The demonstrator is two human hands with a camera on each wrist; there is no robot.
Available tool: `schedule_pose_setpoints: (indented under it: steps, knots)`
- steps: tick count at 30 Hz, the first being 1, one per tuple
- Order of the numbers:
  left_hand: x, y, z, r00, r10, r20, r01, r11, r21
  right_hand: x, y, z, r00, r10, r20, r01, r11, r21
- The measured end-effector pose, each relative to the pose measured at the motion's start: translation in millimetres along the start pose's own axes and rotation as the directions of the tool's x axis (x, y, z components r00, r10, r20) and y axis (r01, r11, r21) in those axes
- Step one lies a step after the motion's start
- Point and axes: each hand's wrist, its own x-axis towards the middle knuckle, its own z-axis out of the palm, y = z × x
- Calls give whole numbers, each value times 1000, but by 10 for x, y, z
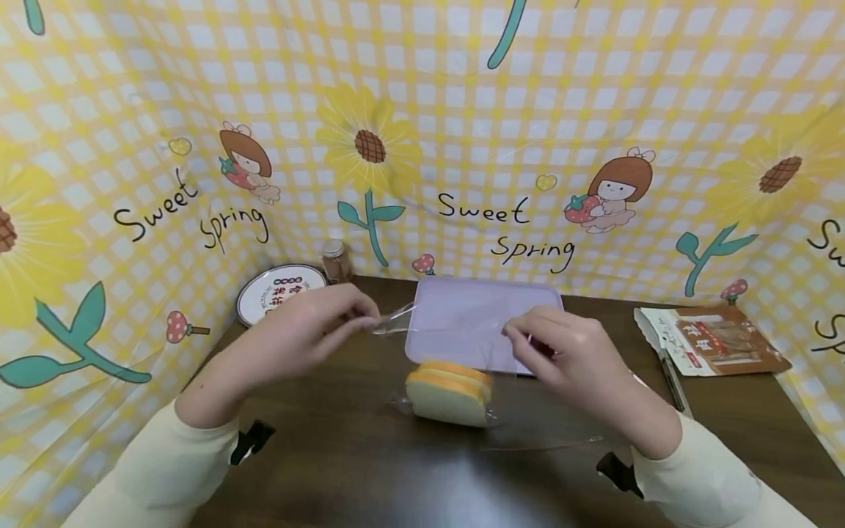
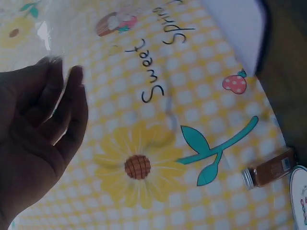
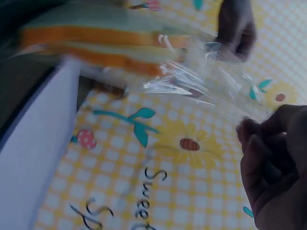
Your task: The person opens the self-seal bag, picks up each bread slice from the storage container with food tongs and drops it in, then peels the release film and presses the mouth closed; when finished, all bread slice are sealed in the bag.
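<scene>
In the head view, slices of bread (image 1: 449, 400) with orange crusts sit low in a clear plastic bag (image 1: 396, 317). My left hand (image 1: 310, 326) pinches one side of the bag's upper edge between thumb and fingertips. On the opposite side, my right hand (image 1: 571, 348) pinches the edge too, so the film spans both hands. The right wrist view shows the crinkled film of the bag (image 3: 201, 74) running from the bread to the right fingertips. Whether the bread bears on the table is hard to tell.
A lilac tray (image 1: 475, 312) lies behind the bread. At the back left are a printed oval plate (image 1: 254, 297) and a lidded jar (image 1: 336, 262). To the right lie a brown food packet (image 1: 719, 341) and a slim dark object (image 1: 673, 381). Patterned cloth (image 1: 462, 147) walls the table.
</scene>
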Motion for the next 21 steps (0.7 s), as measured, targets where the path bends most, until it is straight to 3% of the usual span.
schedule_pose_setpoints:
  steps: [1, 3, 7, 13, 17, 21]
  knots:
    - [-42, -25, 12, 999, -34, 21, 34, 999, -13, -26, 11, 7, 999, 36, 36, -37, 999, 35]
    - [-94, -52, -6, 997, -76, -30, 74, 994, -76, -48, 32, -10, 994, 100, 36, -103, 993, 66]
    - [-142, 2, -83, 976, -101, -193, 59, 974, -217, -12, 44, -41, 985, 170, -14, -167, 978, 122]
    - [-161, 106, -41, 943, -192, -271, 71, 914, -400, 15, 7, 21, 964, 267, -22, -252, 933, 255]
    - [-191, 102, 40, 935, -199, -294, 69, 914, -400, 6, -15, 63, 945, 327, 5, -310, 892, 327]
    - [-245, 40, 101, 932, -200, -303, 92, 937, -337, -17, -2, 71, 921, 385, 50, -379, 864, 332]
